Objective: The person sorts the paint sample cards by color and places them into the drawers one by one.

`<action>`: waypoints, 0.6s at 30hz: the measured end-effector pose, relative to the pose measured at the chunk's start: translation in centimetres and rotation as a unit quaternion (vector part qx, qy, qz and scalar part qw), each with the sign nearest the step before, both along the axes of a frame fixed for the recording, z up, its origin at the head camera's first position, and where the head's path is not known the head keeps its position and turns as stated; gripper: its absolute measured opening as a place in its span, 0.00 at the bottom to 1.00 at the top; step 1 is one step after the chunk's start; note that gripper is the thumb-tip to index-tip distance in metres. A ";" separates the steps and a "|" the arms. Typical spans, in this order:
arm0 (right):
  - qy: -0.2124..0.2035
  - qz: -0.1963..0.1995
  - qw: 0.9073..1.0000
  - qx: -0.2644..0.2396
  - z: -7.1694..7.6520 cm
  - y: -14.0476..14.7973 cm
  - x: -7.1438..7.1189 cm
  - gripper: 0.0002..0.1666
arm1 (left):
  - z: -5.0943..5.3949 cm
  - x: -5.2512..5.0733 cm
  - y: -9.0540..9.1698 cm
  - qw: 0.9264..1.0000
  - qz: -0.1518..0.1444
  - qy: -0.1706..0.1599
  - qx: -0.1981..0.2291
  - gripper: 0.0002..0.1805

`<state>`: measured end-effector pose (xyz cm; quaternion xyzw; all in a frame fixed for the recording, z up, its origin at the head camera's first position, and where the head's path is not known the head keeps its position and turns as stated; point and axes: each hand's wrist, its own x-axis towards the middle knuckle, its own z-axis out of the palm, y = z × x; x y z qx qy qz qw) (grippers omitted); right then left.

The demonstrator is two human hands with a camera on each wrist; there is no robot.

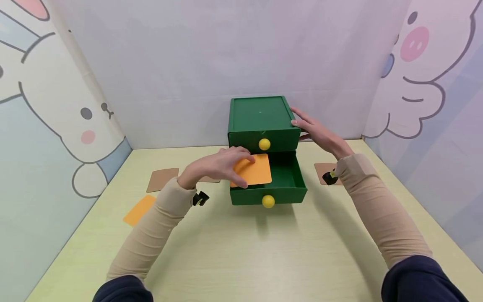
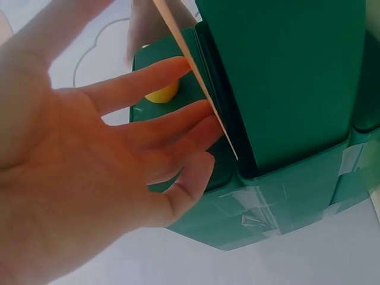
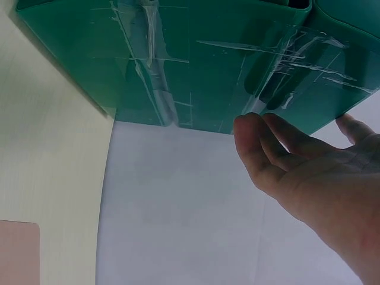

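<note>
A green two-drawer box point(image 1: 260, 113) with yellow knobs stands near the back wall. Its lower drawer point(image 1: 288, 172) is pulled out; the upper one is closed. My left hand point(image 1: 222, 163) holds an orange card point(image 1: 260, 170) over the left part of that drawer. In the left wrist view the card point(image 2: 202, 83) appears edge-on, slanting beside the drawer rim, with fingertips against its face; the thumb tip is out of that view. My right hand point(image 1: 318, 130) rests against the box's right side, thumb at the top edge, fingertips touching the taped green wall point(image 3: 196, 77).
On the table point(image 1: 264, 256), a brown card point(image 1: 162, 179) and another orange card point(image 1: 138, 209) lie to the left. A second brown card point(image 1: 210, 179) is partly hidden behind my left hand, and a third brown card point(image 1: 322, 172) lies right of the box. Printed cloth walls surround the table.
</note>
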<state>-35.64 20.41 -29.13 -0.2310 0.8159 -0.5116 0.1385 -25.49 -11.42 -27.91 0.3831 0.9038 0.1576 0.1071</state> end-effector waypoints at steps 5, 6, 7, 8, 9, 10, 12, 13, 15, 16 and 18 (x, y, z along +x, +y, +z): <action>-0.004 0.003 1.000 -0.001 0.9 -0.5 1.1 0.39 | -0.2 -0.2 0.2 1.000 -0.001 -0.004 0.002 0.35; -0.005 0.004 1.000 -0.002 1.1 -0.5 1.2 0.39 | -0.3 -0.2 0.2 1.000 -0.001 -0.005 0.002 0.35; -0.006 0.005 1.000 -0.001 1.2 -0.6 1.4 0.39 | -0.3 -0.2 0.3 1.000 -0.002 -0.005 0.003 0.34; -0.006 0.005 1.000 -0.001 1.2 -0.6 1.4 0.39 | -0.3 -0.2 0.3 1.000 -0.002 -0.008 0.004 0.34; -0.005 0.005 1.000 0.000 1.3 -0.6 1.5 0.39 | -0.4 -0.2 0.3 1.000 -0.003 -0.010 0.006 0.34; -0.005 0.005 1.000 0.000 1.3 -0.6 1.5 0.39 | -0.4 -0.2 0.3 1.000 -0.002 -0.012 0.007 0.33; -0.003 0.005 1.000 0.001 1.3 -0.6 1.6 0.39 | -0.5 -0.2 0.4 1.000 -0.002 -0.016 0.011 0.32; -0.003 0.005 1.000 0.001 1.4 -0.6 1.6 0.39 | -0.5 -0.2 0.4 1.000 -0.003 -0.018 0.013 0.32; -0.002 0.005 1.000 0.001 1.4 -0.5 1.5 0.39 | -0.6 -0.2 0.4 1.000 -0.005 -0.018 0.017 0.32; -0.002 0.005 1.000 0.000 1.4 -0.5 1.5 0.39 | -0.6 -0.2 0.4 1.000 -0.006 -0.017 0.019 0.33; -0.002 0.007 1.000 0.000 1.4 -0.6 1.4 0.39 | -0.7 -0.2 0.2 0.999 -0.009 -0.017 0.026 0.33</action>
